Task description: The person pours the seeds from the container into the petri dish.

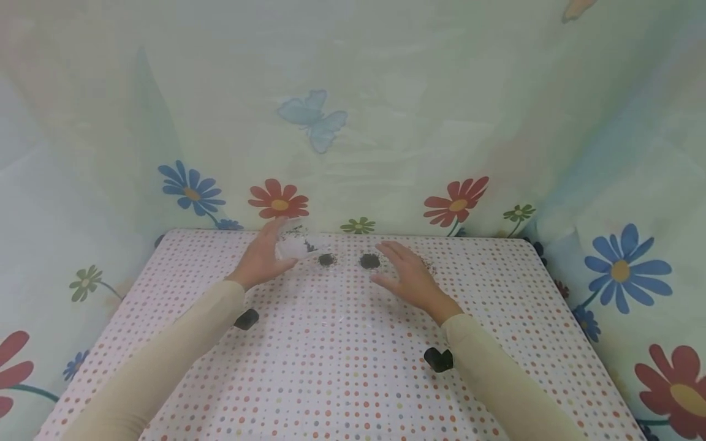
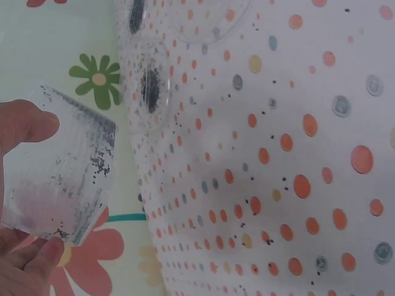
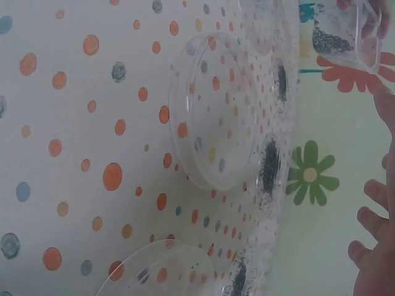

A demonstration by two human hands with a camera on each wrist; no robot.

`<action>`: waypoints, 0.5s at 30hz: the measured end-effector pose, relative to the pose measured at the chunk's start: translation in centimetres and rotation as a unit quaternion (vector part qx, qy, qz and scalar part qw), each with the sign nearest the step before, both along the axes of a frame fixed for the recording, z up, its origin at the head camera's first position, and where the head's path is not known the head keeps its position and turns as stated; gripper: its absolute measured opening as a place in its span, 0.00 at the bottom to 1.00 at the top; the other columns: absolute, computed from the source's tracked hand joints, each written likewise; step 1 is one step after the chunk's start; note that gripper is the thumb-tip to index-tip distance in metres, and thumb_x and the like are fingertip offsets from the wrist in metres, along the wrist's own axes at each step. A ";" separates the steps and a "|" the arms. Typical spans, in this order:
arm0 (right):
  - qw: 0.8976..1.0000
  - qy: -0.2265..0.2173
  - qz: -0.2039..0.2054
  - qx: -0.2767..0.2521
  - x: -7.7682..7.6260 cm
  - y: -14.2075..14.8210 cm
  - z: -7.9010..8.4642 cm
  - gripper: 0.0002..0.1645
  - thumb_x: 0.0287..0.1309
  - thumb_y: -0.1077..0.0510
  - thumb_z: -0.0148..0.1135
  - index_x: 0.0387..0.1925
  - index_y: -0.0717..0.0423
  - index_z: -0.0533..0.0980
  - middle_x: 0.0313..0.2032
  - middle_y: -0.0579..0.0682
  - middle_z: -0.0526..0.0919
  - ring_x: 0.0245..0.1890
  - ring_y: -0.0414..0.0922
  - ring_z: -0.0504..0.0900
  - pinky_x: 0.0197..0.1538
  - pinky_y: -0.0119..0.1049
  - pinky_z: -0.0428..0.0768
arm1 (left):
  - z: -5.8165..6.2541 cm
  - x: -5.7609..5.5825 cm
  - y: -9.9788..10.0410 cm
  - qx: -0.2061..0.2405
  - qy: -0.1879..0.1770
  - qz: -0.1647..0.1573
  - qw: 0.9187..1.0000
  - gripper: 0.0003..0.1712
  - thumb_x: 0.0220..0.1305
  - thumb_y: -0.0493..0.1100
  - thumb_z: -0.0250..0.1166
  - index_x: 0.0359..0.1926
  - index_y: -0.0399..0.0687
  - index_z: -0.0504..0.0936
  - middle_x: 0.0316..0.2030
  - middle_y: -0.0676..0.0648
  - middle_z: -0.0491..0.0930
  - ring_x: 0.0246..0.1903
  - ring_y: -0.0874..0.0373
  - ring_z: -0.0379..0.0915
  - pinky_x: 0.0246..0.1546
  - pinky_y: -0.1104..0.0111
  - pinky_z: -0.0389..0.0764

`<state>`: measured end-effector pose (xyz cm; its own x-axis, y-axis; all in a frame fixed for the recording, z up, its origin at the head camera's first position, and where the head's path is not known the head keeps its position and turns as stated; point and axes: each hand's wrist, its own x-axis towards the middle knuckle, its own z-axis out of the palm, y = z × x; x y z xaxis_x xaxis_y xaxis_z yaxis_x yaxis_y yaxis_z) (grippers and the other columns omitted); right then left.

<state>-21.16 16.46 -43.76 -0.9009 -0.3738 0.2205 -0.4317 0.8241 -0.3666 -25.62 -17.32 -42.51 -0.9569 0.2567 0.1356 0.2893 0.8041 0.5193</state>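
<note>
In the head view my left hand (image 1: 260, 256) grips a clear plastic container (image 1: 295, 247) between thumb and fingers, above the table's far side. The left wrist view shows this container (image 2: 68, 172) tilted, with small black grains clinging along its walls. My right hand (image 1: 410, 277) hovers farther right with fingers spread loosely, holding nothing. Between the hands, dark grains (image 1: 369, 261) lie in a heap, with a smaller heap (image 1: 326, 260) to its left. A round clear dish (image 2: 151, 92) holds grains in the left wrist view. A clear round dish or lid (image 3: 213, 111) stands nearer.
Another clear round rim (image 3: 160, 271) shows low in the right wrist view. Loose grains dot the spotted tablecloth (image 1: 342, 380). Small black objects (image 1: 246, 319) sit beside each sleeve. A flowered curtain (image 1: 386, 153) hangs behind the table and along both sides.
</note>
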 end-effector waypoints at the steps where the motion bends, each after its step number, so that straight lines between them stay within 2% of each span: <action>1: 1.000 0.002 0.002 0.001 0.0 0.0 0.0 0.44 0.58 0.38 0.62 0.70 0.51 0.62 0.71 0.55 0.63 0.71 0.56 0.61 0.71 0.59 0.60 | -0.1 0.0 0.0 0.003 0.000 0.002 1.000 0.57 0.53 0.50 0.72 0.76 0.57 0.46 0.75 0.45 0.52 0.73 0.43 0.51 0.67 0.43 0.63; 4: 1.000 0.005 0.006 0.008 0.0 -0.2 0.2 0.44 0.58 0.38 0.62 0.70 0.51 0.62 0.70 0.55 0.63 0.71 0.55 0.61 0.71 0.59 0.60 | -0.6 -0.1 -0.3 0.007 -0.002 0.008 1.000 0.58 0.53 0.50 0.72 0.76 0.59 0.45 0.75 0.46 0.52 0.73 0.44 0.50 0.67 0.43 0.63; 15: 1.000 -0.005 0.017 0.009 0.4 -0.7 0.7 0.42 0.60 0.38 0.60 0.71 0.49 0.62 0.72 0.53 0.62 0.73 0.55 0.59 0.72 0.59 0.58 | -2.0 -0.4 -1.0 0.021 -0.033 0.035 0.999 0.57 0.55 0.51 0.70 0.77 0.54 0.44 0.76 0.44 0.49 0.74 0.42 0.48 0.69 0.43 0.61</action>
